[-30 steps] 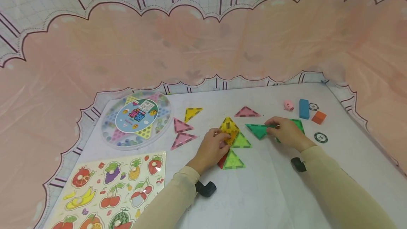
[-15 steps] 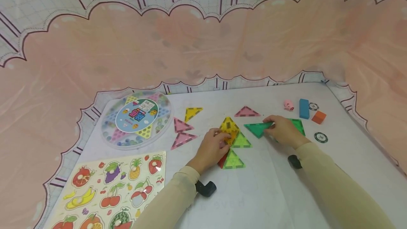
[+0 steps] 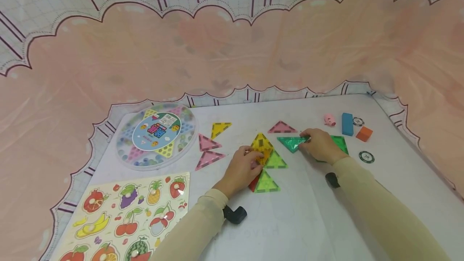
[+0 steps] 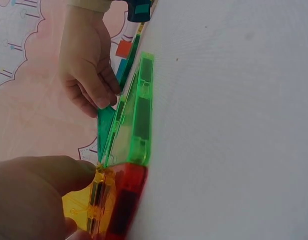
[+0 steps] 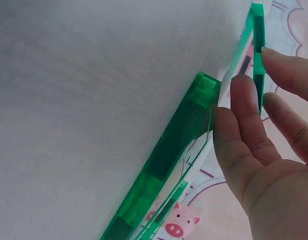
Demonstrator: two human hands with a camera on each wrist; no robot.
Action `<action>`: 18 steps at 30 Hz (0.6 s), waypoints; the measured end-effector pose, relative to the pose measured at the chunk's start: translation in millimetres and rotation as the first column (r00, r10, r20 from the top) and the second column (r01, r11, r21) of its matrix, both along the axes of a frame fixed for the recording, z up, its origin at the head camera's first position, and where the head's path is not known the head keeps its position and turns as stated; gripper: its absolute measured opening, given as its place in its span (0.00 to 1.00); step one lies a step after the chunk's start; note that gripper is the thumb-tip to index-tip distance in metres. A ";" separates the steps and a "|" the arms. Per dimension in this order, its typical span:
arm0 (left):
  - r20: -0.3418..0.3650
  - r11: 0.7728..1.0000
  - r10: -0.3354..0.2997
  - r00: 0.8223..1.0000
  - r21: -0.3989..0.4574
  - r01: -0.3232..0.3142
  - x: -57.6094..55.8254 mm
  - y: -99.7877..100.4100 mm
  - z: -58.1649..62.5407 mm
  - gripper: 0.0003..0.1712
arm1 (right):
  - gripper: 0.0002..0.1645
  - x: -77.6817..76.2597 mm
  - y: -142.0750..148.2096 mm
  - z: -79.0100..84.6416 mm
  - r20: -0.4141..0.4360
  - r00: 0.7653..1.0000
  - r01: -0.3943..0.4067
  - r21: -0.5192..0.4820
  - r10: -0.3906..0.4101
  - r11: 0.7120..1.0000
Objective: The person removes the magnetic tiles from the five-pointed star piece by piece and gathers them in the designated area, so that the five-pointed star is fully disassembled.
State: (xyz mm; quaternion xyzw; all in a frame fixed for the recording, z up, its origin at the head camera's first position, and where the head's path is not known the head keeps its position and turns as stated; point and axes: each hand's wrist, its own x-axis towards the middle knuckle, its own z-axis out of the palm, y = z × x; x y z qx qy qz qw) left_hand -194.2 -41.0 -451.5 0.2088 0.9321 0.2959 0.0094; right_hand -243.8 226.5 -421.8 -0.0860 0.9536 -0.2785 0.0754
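I have the right hand (image 3: 319, 145) pinching a green triangle (image 3: 291, 143) between thumb and fingertips, the tile reaching out from them toward the left hand's side; from my feeds I can't tell for certain whether its lower edge touches the white tabletop (image 3: 301, 220); a large green tile (image 3: 340, 143) lies partly hidden beneath that same hand. My left hand (image 3: 240, 169) has thumb and fingers bent around an orange tile (image 3: 267, 157), with a yellow triangle (image 3: 259, 141) joined at its far side; a red tile (image 3: 253, 185) shows partly from under the palm; just right of the left fingers sits one lime triangle (image 3: 276, 161), and nearer to me than the fingertips a second lime tile (image 3: 267, 183). Beyond and between both hands I see a pink triangle (image 3: 282, 127); left of the left hand lie two pink tiles (image 3: 208, 143) and a yellow corner tile (image 3: 219, 129), with a round marble game (image 3: 156, 132) and a fruit board (image 3: 108, 184) farther out; past the right hand, on its outer side, I get a pig figure (image 3: 329, 119), a blue block (image 3: 347, 124), an orange block (image 3: 364, 133) and two round chips (image 3: 367, 156).
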 end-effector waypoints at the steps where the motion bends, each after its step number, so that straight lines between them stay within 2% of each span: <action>1: -0.002 1.000 -0.001 1.000 -0.001 0.001 0.1 -0.2 0.3 0.18 | 0.24 -0.6 -0.3 0.1 0.003 1.000 0.002 0.003 -0.002 1.000; 18: -0.001 1.000 -0.001 1.000 0.005 0.001 0.3 -0.3 0.4 0.18 | 0.26 4.0 -4.6 6.2 0.012 1.000 -0.010 -0.029 0.010 1.000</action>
